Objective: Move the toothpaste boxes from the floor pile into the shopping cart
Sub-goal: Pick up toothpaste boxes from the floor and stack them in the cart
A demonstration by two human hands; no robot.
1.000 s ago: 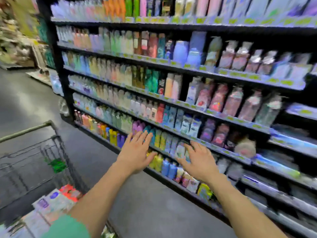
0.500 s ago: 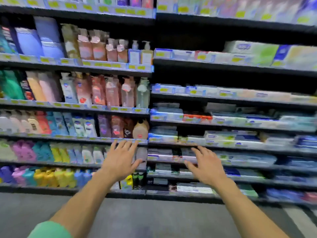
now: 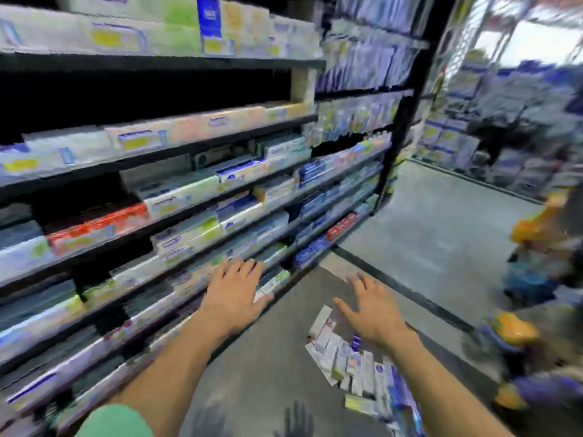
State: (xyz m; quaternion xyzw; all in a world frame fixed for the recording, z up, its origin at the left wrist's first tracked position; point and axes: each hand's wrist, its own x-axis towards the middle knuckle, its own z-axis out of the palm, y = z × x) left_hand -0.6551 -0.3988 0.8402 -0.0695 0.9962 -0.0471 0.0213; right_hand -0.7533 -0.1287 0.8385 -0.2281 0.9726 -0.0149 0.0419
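Now I have swung right, from bottles to the toothpaste shelves (image 3: 189, 197).
Both hands empty, fingers spread: left hand (image 3: 235, 293) before shelves, right hand (image 3: 373, 313) above the floor pile (image 3: 356, 364); cart gone from view.

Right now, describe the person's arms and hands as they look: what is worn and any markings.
Both hands are bare: the left hand and the right hand wear no gloves, and no rings, watch or markings can be made out in the blurred view. Both forearms are uncovered. A green short sleeve shows on the left arm at the bottom edge; no sleeve shows on the right arm.
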